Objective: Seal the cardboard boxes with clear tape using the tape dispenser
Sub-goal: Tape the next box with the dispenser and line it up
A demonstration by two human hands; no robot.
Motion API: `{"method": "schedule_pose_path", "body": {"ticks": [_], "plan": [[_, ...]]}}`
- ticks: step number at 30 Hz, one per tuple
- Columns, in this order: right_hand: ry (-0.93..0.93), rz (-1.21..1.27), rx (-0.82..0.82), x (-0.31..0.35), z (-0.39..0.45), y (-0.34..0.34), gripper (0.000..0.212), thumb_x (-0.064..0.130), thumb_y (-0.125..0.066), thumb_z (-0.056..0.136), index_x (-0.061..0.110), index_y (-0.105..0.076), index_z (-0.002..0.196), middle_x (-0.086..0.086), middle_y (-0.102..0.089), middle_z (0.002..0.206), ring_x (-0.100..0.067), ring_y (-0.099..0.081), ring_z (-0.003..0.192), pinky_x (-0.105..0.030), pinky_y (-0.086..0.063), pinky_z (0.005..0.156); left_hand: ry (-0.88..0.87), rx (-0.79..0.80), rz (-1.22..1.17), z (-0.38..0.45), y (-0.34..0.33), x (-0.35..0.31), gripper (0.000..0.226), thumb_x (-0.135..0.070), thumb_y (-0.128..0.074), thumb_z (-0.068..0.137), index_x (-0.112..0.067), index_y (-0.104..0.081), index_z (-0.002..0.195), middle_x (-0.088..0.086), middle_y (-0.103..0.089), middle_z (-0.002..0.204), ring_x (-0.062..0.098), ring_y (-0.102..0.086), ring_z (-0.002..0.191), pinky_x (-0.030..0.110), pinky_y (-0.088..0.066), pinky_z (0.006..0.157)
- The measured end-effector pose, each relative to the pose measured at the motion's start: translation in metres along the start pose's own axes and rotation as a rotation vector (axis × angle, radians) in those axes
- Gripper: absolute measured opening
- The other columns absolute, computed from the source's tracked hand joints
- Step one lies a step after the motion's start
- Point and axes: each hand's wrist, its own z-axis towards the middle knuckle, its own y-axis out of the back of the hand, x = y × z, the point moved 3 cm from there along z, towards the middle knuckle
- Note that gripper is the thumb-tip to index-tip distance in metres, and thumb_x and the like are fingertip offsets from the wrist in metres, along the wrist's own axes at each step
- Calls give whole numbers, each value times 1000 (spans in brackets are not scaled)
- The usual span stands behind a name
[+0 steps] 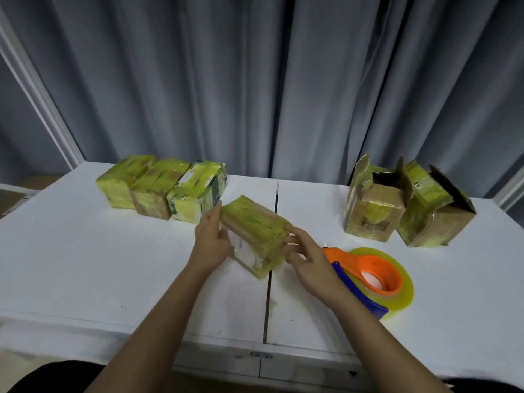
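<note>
1. Left hand (211, 239): fingers (218, 211) nearly straight, pointing up and away, laid flat against the left end face of the small tape-wrapped cardboard box with a yellow-green sheen (255, 236). The fingers press the box and do not curl round it.
2. Right hand (304, 255): fingers (293, 241) slightly bent, tips touching the right end of the same box at its near corner. It is more a steadying touch than a closed grip; the thumb's position cannot be made out.
3. Held box: tilted, long axis running from far-left to near-right between the two hands, lower near corner at or just above the white worktop (113, 265). Whether it touches is unclear. Tape already covers the top and sides.
4. Orange-and-blue tape dispenser carrying a yellowish clear tape roll (371, 279): lying flat on the worktop, just beside and to the right of the right hand, which is the nearer hand; no hand holds it.
5. Row of three taped, closed cardboard boxes (161, 188): far left, touching one another, near the left fingers.
6. Two open-flapped brown cardboard boxes (408, 205): far right, unsealed, well apart from both hands.
7. Judgement: the held box looks finished and would likely join the row at far left.
</note>
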Motion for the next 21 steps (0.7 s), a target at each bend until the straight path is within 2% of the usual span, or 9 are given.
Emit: {"method": "schedule_pose_path", "body": {"ticks": [3, 5, 7, 9, 10, 13, 15, 18, 21], "plan": [[166, -446, -226, -12, -30, 20, 39, 8, -58, 89, 18, -56, 126, 3, -57, 116, -14, -52, 106, -24, -42, 90, 57, -89, 2, -16, -8, -27, 49, -28, -44, 99, -22, -35, 146, 12, -6, 157, 29, -7, 145, 32, -8, 115], [169, -840, -427, -27, -42, 45, 34, 19, -64, 79, 11, -61, 112, -9, -60, 103, -30, -53, 95, -37, -40, 82, 97, -116, 85, -29, -19, -40, 70, -61, -44, 84, -24, -40, 143, 15, -17, 150, 33, -17, 136, 39, -18, 111], [-43, -1045, -459, -41, -48, 64, 49, 38, -72, 74, 7, -58, 109, -14, -61, 96, -37, -55, 89, -43, -42, 78, 89, -74, 168, -39, -27, -50, 91, -73, -43, 65, -21, -41, 139, 17, -23, 142, 35, -26, 126, 42, -30, 104], [-302, -1108, -278, -48, -52, 70, 63, 50, -64, 80, 12, -43, 125, -8, -63, 103, -33, -58, 98, -45, -39, 90, 70, -16, 164, -38, -35, -53, 82, -64, -55, 74, -16, -39, 138, 18, -20, 144, 38, -27, 127, 44, -31, 104], [-340, -1114, -217, -50, -53, 71, 61, 48, -58, 85, 14, -35, 131, -4, -64, 105, -29, -59, 100, -43, -36, 92, 66, 20, 146, -33, -38, -52, 71, -52, -59, 83, -15, -37, 140, 17, -17, 147, 39, -26, 131, 44, -28, 107], [-267, -1083, -216, -44, -48, 74, 50, 34, -53, 89, 16, -32, 131, -1, -67, 101, -27, -63, 95, -37, -32, 80, -14, 199, 39, -20, -46, -51, 59, -26, -51, 96, -16, -25, 148, 7, -10, 156, 29, -19, 142, 38, -21, 116], [-246, -1051, -222, -35, -47, 82, 51, 33, -55, 89, 19, -34, 133, -2, -67, 103, -27, -62, 98, -37, -35, 84, -90, 304, 13, -13, -49, -51, 62, -22, -45, 99, -16, -13, 152, 2, -5, 159, 21, -8, 146, 32, -11, 117], [-168, -927, -229, -18, -53, 99, 55, 31, -59, 87, 23, -36, 136, 0, -67, 107, -27, -60, 102, -44, -34, 101, -149, 212, 284, -7, -50, -59, 57, -24, -42, 100, -19, -16, 151, 4, 6, 160, 22, 8, 147, 39, 5, 116], [0, -836, -231, 5, -68, 112, 56, 29, -62, 87, 26, -37, 137, 3, -64, 116, -19, -55, 108, -47, -22, 111, -270, 84, 227, -15, -45, -92, 43, -28, -40, 101, -20, -37, 143, 1, -8, 159, 19, -4, 146, 36, 4, 116]]}}
